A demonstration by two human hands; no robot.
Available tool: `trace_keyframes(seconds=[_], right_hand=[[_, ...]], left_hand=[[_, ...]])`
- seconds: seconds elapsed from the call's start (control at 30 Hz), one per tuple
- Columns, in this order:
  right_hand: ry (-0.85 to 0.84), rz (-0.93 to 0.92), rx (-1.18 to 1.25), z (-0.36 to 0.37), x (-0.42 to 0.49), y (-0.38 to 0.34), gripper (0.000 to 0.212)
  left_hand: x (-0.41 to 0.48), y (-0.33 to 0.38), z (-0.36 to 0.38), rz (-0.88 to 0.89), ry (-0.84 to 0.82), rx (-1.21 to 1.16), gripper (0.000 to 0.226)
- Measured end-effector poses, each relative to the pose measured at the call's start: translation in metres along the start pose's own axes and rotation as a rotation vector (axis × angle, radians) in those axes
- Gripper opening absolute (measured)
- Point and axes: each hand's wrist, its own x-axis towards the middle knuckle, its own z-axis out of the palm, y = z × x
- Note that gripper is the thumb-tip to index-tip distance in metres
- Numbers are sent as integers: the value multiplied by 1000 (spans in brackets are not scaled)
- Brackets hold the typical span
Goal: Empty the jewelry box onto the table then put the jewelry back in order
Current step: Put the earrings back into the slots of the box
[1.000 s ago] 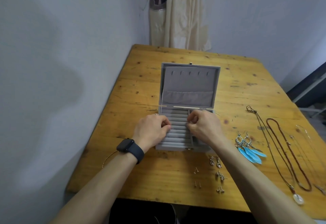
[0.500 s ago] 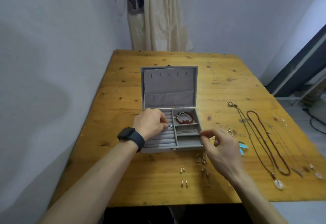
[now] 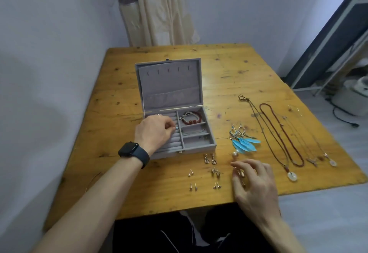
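Jewelry box [image 3: 169,85] sits open on surface [image 3: 229,69]. Left hand [image 3: 153,133] pinches blue-stone ring [image 3: 176,127] over ring rolls [image 3: 171,145], prob. to seat it. Right hand [image 3: 254,183], fingers half-curled, hovers at gold earring [image 3: 241,173] nr near edge; grip unclear.

I record a grey jewelry box [image 3: 169,85] on a knotty honey-yellow table [image 3: 239,69], a red-beaded bracelet [image 3: 191,121] inside, bright blue feather earrings [image 3: 244,143] right of it, a reddish-brown necklace [image 3: 282,129] further right, and a black watch [image 3: 128,149].

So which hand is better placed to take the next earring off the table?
Likely the right hand: it hovers by the earrings, while the left hand pinches a ring over the box.
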Motion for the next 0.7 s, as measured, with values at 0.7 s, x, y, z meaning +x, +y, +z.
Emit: trace_keyframes(seconds=[0.7], right_hand=[[-90,58,-117,6,-2,-14,30]], left_hand=[[-85,79,26,223,-41,-151,23]])
